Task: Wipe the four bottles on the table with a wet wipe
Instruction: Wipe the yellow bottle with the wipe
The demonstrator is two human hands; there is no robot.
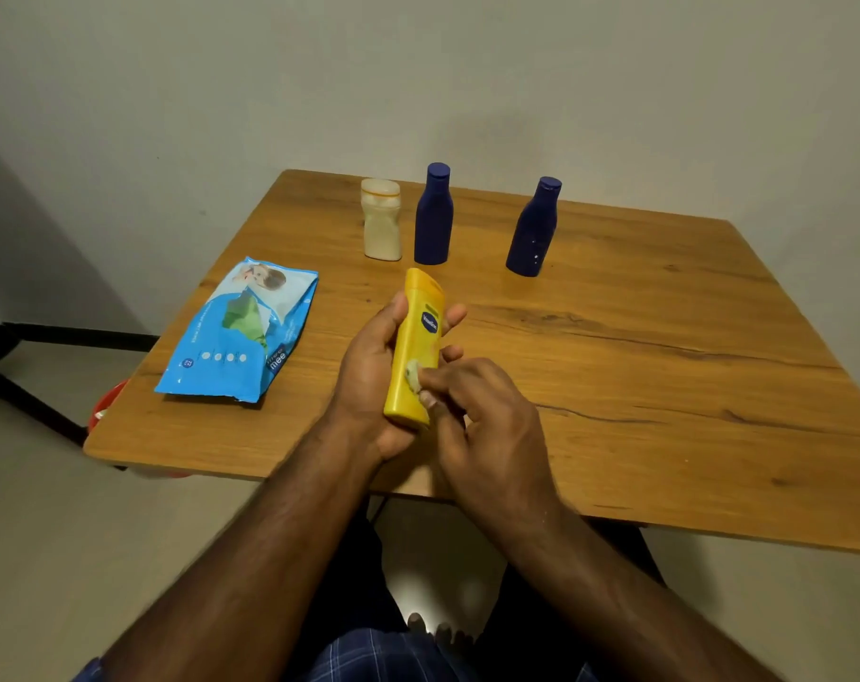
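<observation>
My left hand (369, 371) grips a yellow lotion bottle (415, 337) above the table's front edge, its cap end toward me. My right hand (482, 425) pinches a small bunched wet wipe (414, 377) against the lower side of that bottle. At the back of the table a white bottle (382, 224) stands upright beside a dark blue bottle (434, 216). A second dark blue bottle (534, 231) stands further right, apart from the other two.
A blue wet wipe pack (241, 332) lies on the left part of the wooden table (664, 386). A red object (106, 401) shows below the table's left edge. A pale wall runs close behind the table.
</observation>
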